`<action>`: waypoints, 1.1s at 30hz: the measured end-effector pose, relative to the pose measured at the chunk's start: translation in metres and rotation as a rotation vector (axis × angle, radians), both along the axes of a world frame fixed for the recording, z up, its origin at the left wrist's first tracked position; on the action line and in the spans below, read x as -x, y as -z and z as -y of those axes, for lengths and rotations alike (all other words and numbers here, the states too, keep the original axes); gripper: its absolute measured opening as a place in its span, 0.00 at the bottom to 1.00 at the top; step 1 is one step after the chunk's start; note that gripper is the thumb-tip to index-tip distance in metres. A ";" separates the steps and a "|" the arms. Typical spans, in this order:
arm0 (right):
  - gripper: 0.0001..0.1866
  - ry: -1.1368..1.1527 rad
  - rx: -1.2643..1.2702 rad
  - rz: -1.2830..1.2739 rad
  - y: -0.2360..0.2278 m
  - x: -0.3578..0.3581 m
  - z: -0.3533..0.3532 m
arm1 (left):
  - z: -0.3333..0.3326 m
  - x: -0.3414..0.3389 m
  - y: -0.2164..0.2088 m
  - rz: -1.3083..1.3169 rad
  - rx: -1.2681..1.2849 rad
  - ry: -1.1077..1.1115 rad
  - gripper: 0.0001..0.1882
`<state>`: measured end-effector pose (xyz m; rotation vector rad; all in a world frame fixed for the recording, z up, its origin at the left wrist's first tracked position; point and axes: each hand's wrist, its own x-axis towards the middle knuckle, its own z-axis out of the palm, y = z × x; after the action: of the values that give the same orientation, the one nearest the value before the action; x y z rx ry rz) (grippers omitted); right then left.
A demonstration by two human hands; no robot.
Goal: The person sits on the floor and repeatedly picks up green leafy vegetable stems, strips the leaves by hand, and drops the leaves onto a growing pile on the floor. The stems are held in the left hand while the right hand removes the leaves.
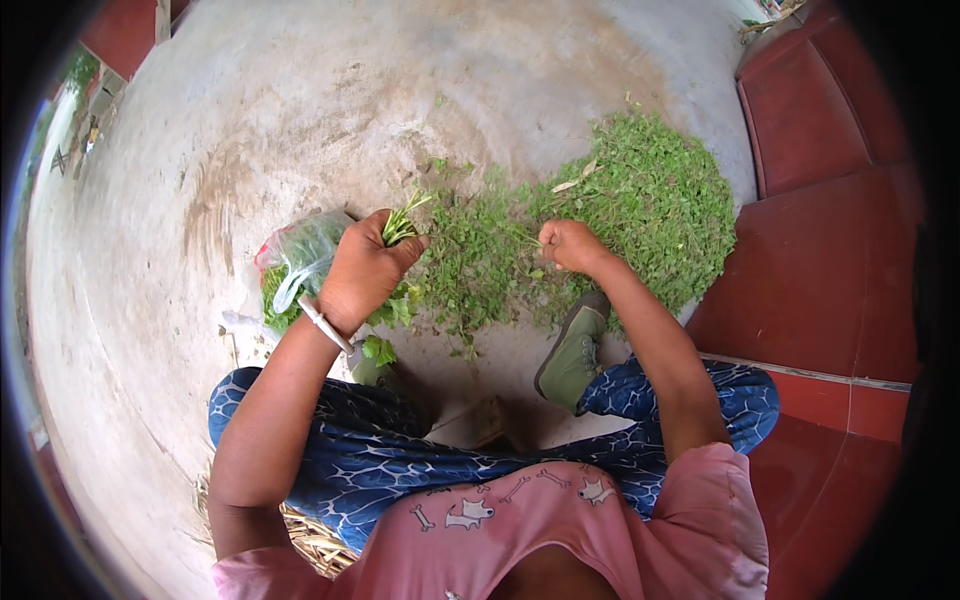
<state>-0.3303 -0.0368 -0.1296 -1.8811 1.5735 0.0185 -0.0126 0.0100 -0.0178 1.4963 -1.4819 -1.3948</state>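
Left hand (362,272), centre-left of the frame, is clenched around a bunch of green stems (398,228), cut ends poking up past the thumb and leaves hanging below the fist. Right hand (570,245), just right of centre, is curled shut, pinching a single thin sprig (522,238) out of the pile of loose greens (640,205). That pile spreads wide toward the upper right on the concrete floor (300,110), so plenty looks unsorted. Behind the left hand sits a clear plastic bag (300,262) holding greens, partly filled. A green shoe (573,352) shows below.
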 end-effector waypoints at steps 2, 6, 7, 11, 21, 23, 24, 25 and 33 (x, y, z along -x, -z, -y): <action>0.06 0.181 -0.264 0.364 -0.021 -0.014 -0.004 | -0.001 0.001 -0.001 0.000 0.009 0.012 0.07; 0.10 0.232 -0.402 0.501 -0.067 -0.044 -0.016 | -0.006 0.006 -0.005 0.043 0.035 0.039 0.07; 0.11 0.226 -0.433 0.565 -0.068 -0.048 -0.020 | -0.006 0.008 -0.003 0.059 0.051 0.054 0.08; 0.10 0.297 -0.515 0.603 -0.089 -0.068 -0.033 | -0.011 0.015 -0.001 0.207 0.182 0.163 0.11; 0.09 0.186 -0.575 0.733 -0.111 -0.095 -0.042 | -0.023 0.018 0.008 0.406 0.403 0.328 0.16; 0.09 0.173 -0.553 0.749 -0.110 -0.094 -0.040 | -0.023 0.018 0.001 0.443 0.413 0.332 0.15; 0.09 0.165 -0.542 0.757 -0.109 -0.094 -0.040 | -0.023 0.018 0.000 0.436 0.412 0.328 0.15; 0.09 0.150 -0.547 0.755 -0.116 -0.096 -0.039 | -0.023 0.018 -0.001 0.431 0.413 0.323 0.14; 0.09 0.047 -0.423 0.842 -0.121 -0.103 -0.032 | -0.014 0.014 0.003 0.054 -0.007 0.202 0.07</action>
<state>-0.2272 -0.0050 -0.0088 -1.2587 0.9282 -0.3824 -0.0266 0.0239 -0.0206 1.4304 -1.7020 -1.4865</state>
